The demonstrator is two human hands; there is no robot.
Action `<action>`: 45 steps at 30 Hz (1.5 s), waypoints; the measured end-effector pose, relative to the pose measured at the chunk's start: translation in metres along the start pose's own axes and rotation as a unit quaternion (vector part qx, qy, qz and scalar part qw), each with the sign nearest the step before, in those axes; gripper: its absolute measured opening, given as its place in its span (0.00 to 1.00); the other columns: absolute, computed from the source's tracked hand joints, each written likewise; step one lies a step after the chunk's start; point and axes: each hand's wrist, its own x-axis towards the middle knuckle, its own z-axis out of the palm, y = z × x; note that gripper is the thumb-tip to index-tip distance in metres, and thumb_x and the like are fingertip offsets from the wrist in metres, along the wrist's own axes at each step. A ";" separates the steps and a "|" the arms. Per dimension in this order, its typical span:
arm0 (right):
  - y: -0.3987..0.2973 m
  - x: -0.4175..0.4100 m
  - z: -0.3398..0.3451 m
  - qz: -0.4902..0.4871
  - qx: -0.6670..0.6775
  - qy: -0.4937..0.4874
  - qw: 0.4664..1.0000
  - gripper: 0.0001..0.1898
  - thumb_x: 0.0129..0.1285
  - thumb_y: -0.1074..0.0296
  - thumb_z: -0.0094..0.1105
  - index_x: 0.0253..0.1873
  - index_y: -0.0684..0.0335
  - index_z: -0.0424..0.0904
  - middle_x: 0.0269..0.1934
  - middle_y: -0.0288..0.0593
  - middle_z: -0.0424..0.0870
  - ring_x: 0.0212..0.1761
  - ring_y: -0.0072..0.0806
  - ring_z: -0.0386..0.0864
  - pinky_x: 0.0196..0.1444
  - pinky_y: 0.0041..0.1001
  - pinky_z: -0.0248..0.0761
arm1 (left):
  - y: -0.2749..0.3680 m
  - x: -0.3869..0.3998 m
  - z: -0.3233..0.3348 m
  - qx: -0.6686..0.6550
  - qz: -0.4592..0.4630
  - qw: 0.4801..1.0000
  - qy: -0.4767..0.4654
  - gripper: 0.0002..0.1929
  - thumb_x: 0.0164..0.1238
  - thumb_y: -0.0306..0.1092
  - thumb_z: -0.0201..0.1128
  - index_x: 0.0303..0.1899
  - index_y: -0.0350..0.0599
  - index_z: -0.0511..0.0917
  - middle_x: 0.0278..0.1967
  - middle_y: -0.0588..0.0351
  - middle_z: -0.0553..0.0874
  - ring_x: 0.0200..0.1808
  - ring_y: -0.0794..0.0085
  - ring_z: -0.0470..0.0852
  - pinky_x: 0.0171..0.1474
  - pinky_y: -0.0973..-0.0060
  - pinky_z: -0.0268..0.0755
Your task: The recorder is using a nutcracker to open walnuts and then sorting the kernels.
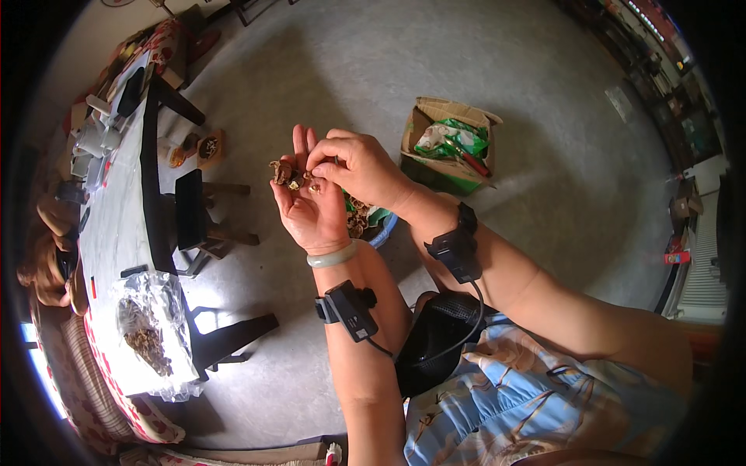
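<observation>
My left hand [315,209] is held palm up, with cracked walnut pieces [284,172] lying on its palm and fingers. Over that palm, the thumb and forefinger of my right hand [352,166] pinch a small walnut bit [308,175]. Beneath both hands and partly hidden by them is a blue-rimmed basin [385,232] containing walnut shells [356,221]. A pale bangle circles my left wrist, and each forearm carries a strapped black device.
An open cardboard box [449,108] with green packaging stands on the floor beyond my right hand. At left, a long table [116,233] holds a clear plastic bag [157,338] of walnut pieces; a stool [189,209] stands beside it. Another person [49,262] is at its far side.
</observation>
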 end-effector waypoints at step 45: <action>-0.003 -0.003 0.012 0.142 0.237 -0.008 0.961 0.04 0.58 0.73 0.67 0.37 0.64 0.82 0.29 0.32 0.82 0.30 0.13 0.75 0.28 0.16 0.67 | -0.007 -0.004 0.003 0.098 0.016 0.995 -0.004 0.25 0.77 0.50 0.45 0.60 0.39 0.73 0.70 0.42 0.62 0.73 0.55 0.58 0.73 0.59 0.51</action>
